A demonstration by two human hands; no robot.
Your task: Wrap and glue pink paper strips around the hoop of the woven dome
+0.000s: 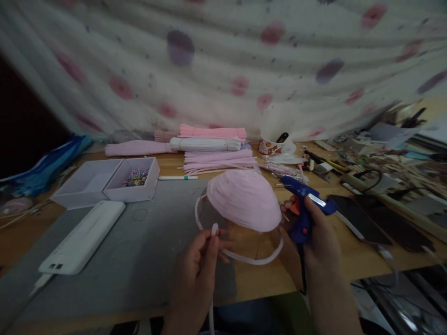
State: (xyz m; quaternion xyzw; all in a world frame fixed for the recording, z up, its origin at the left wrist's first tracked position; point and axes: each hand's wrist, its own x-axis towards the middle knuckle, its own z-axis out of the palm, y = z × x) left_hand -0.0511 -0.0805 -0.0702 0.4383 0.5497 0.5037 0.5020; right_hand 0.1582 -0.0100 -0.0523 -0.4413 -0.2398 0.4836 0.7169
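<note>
In the middle stands a pale pink dome [246,200] with rows of fuzzy stems wound round it. A pale pink loop [253,259] curves in front of and beside it. My left hand [200,260] is closed in a pinch on the tip of a pink chenille stem [214,229]. That stem seems to trail down below the hand to the table's front edge. My right hand [319,232] grips a blue hot glue gun [302,207] with an orange trigger, just right of the dome. Its nozzle points left, past the dome's upper right side.
Bundles of pink chenille stems [220,160] and white ones [209,144] lie at the back. A divided white box [113,186] holds colourful beads or pins. A white power bank [82,239] rests on the grey mat [150,242]. Phones [363,218] and clutter occupy the right.
</note>
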